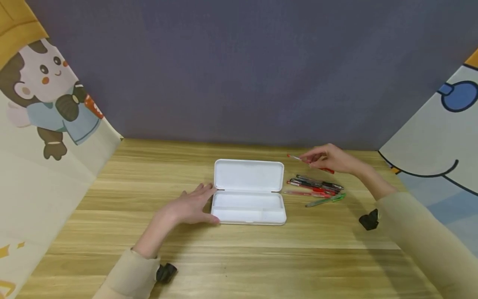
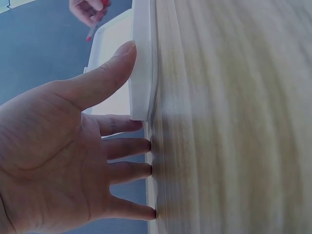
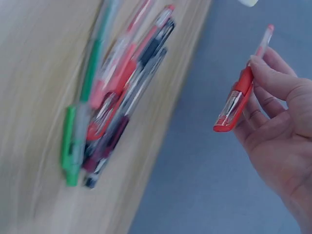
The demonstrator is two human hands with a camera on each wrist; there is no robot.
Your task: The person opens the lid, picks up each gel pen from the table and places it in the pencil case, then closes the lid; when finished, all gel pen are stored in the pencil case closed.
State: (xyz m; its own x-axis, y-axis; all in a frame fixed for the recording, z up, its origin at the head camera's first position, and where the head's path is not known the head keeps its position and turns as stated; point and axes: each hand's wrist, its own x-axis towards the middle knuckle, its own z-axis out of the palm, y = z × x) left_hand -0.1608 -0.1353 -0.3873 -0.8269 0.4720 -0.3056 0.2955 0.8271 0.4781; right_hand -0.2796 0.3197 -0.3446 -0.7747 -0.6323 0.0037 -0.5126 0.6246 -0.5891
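A white pencil case [image 1: 249, 175] lies with its lid raised on the wooden table; its divided tray shows no pens inside. My left hand [image 1: 189, 205] rests at the case's left end, fingers straight and spread, the thumb against the front corner. In the left wrist view the other fingertips reach down to the tabletop. Up and to the right of the case, my right hand [image 1: 332, 160] pinches a red pen [image 3: 242, 87] between thumb and fingers, held above the table. Below that hand lies a loose bunch of red and dark pens [image 1: 313, 185], with a green pen [image 1: 324, 201] nearest me.
The wooden tabletop [image 1: 239, 257] runs back to a dark grey-blue wall panel [image 1: 239, 74]. Cartoon-printed panels stand at the left [image 1: 56, 95] and right [image 1: 429, 137]. Each sleeve has a dark device near the wrist.
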